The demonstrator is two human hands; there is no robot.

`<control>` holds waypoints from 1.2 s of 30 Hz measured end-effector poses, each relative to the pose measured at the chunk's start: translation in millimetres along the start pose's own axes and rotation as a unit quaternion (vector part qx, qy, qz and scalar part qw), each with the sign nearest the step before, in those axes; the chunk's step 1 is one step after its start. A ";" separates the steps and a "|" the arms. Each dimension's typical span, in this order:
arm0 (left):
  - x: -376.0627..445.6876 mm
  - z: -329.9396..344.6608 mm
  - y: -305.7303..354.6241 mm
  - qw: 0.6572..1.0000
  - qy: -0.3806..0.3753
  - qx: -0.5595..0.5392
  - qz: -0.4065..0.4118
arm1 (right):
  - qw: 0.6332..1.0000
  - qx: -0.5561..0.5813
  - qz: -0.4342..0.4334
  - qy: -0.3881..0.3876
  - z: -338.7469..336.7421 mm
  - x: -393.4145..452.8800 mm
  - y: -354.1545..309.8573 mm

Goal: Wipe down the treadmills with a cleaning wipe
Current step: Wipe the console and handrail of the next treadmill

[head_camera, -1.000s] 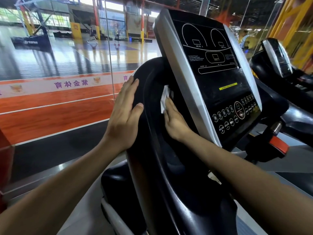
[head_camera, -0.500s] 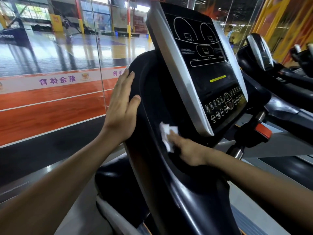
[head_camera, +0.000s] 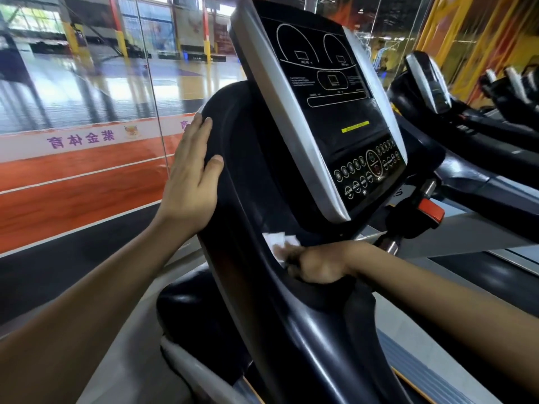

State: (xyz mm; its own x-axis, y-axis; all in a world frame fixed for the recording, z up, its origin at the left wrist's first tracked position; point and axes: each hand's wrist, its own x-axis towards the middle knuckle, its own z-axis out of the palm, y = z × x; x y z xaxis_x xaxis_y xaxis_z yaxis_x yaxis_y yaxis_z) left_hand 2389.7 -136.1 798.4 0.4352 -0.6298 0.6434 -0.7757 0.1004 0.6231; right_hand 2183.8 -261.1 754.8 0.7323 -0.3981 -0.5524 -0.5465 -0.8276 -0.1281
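Observation:
A black treadmill fills the middle of the head view, with its console panel [head_camera: 329,112] framed in silver and a broad black side shroud [head_camera: 248,176] to the left of it. My left hand [head_camera: 191,176] rests flat on the shroud's outer edge, fingers straight, thumb over the rim. My right hand [head_camera: 316,262] sits low in the recess under the console, fingers curled and pressing a white cleaning wipe [head_camera: 278,240] against the black plastic. Part of the wipe is hidden under my fingers.
A glass wall [head_camera: 87,112] stands right behind the treadmill, with an orange and grey sports court beyond. A red safety clip [head_camera: 431,209] hangs below the console. More treadmills [head_camera: 431,83] line up to the right.
My right hand has dragged the wipe down the shroud's inner face, from beside the console to the recess beneath it. My left hand has stayed on the shroud's edge.

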 end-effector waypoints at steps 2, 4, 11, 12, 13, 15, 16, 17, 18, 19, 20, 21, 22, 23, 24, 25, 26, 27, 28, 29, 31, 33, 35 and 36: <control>0.2 0.3 -0.9 1.000 0.002 0.008 0.000 | 0.997 0.059 -0.048 -0.012 -5.0 -10.8 1.2; 1.3 0.4 -0.4 1.000 0.002 0.014 -0.004 | 0.992 0.117 -0.044 -0.019 -17.4 -28.7 2.8; -11.8 15.1 -0.3 0.988 0.091 -0.090 -0.082 | 0.899 0.404 -0.144 0.087 4.5 -28.6 -28.7; -11.7 16.5 -1.2 0.984 0.109 -0.105 -0.098 | 0.862 0.476 -0.148 0.097 7.0 -21.1 -35.1; -10.6 16.6 -2.3 0.981 0.118 -0.111 -0.107 | 0.826 0.535 -0.148 0.102 7.0 -12.7 -40.8; -8.9 15.4 -3.2 0.981 0.113 -0.105 -0.118 | 0.802 0.570 -0.145 0.103 -0.1 2.3 -48.5; -8.5 14.0 -2.3 0.982 0.108 -0.097 -0.122 | 0.807 0.557 -0.164 0.111 -7.3 9.2 -50.5; -8.6 13.0 -0.9 0.983 0.106 -0.090 -0.123 | 0.813 0.535 -0.194 0.122 -15.5 14.2 -53.1; -8.9 12.1 0.8 0.983 0.104 -0.084 -0.122 | 0.826 0.499 -0.221 0.141 -24.8 19.9 -54.3; -9.2 11.5 2.7 0.984 0.103 -0.078 -0.120 | 0.843 0.453 -0.237 0.167 -33.8 27.0 -54.8; -9.3 11.0 4.2 0.985 0.101 -0.071 -0.119 | 0.862 0.402 -0.232 0.205 -41.7 34.7 -52.4; -9.3 10.2 5.7 0.986 0.098 -0.065 -0.121 | 0.876 0.355 -0.221 0.240 -50.6 42.5 -46.9; -9.4 9.4 6.9 0.986 0.095 -0.063 -0.123 | 0.886 0.323 -0.203 0.264 -59.4 48.6 -41.6; -9.8 8.8 8.0 0.986 0.090 -0.062 -0.125 | 0.888 0.314 -0.187 0.280 -66.4 51.1 -38.1; -10.3 9.4 8.2 0.986 0.087 -0.065 -0.128 | 0.881 0.326 -0.175 0.294 -70.7 51.9 -35.0; -11.0 10.6 8.7 0.984 0.091 -0.071 -0.137 | 0.868 0.353 -0.174 0.304 -72.9 53.4 -33.9; -12.7 11.7 9.9 0.980 0.102 -0.079 -0.151 | 0.847 0.397 -0.179 0.306 -72.9 51.2 -36.2; -14.0 12.7 11.0 0.976 0.115 -0.087 -0.165 | 0.823 0.445 -0.187 0.300 -70.3 49.5 -40.9; -14.9 13.6 12.1 0.973 0.124 -0.092 -0.172 | 0.804 0.482 -0.198 0.287 -66.3 44.4 -49.3; -15.3 14.3 12.6 0.972 0.129 -0.095 -0.173 | 0.784 0.515 -0.217 0.270 -63.0 38.5 -58.9; -13.6 13.0 11.1 0.973 0.126 -0.093 -0.169 | 0.742 0.567 -0.243 0.262 -58.2 24.9 -75.7; -12.5 10.6 10.5 0.975 0.116 -0.082 -0.169 | 0.724 0.566 -0.264 0.293 -47.9 6.4 -79.2; -13.6 9.1 11.1 0.977 0.113 -0.086 -0.160 | 0.721 0.539 -0.302 0.315 -31.4 -15.2 -76.9; -14.6 8.3 11.4 0.978 0.109 -0.090 -0.156 | 0.733 0.503 -0.322 0.327 -22.9 -25.0 -75.5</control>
State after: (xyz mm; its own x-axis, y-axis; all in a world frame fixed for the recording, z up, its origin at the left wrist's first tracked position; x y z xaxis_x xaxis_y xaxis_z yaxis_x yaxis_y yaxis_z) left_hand 2370.7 -132.2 792.4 0.7402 -0.4742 0.4767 -0.5050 0.0759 0.8598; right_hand 2216.1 -197.7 797.1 0.8277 -0.4306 0.3599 0.2152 -0.3487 -0.9122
